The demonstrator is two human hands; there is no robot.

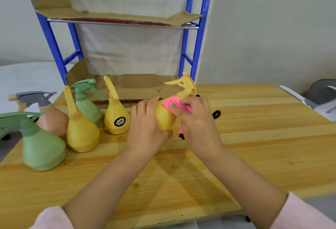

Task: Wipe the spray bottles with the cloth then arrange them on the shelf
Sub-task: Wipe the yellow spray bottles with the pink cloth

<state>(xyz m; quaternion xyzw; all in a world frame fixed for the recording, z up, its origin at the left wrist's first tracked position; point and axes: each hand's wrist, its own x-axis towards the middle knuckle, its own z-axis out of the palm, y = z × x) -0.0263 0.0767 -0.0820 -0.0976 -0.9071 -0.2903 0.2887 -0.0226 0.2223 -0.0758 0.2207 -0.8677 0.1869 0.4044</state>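
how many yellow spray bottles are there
3. The held yellow bottle is in the left hand; the labelled yellow bottle stands just left of it; the plain yellow bottle stands further left, nearer the camera. None seems hidden.

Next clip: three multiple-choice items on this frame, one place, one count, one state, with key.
1. Where is the pink cloth? A) in a bucket B) pressed to the held yellow bottle C) round a mop
2. How many yellow bottles? A) one B) three C) five
3. The left hand is: A) open and flat B) gripping the held bottle C) out of view
Key: 1B, the right hand holds it there; 2B, the labelled bottle and the plain yellow bottle stand, one is held; 3B, its fingers curl round the body.
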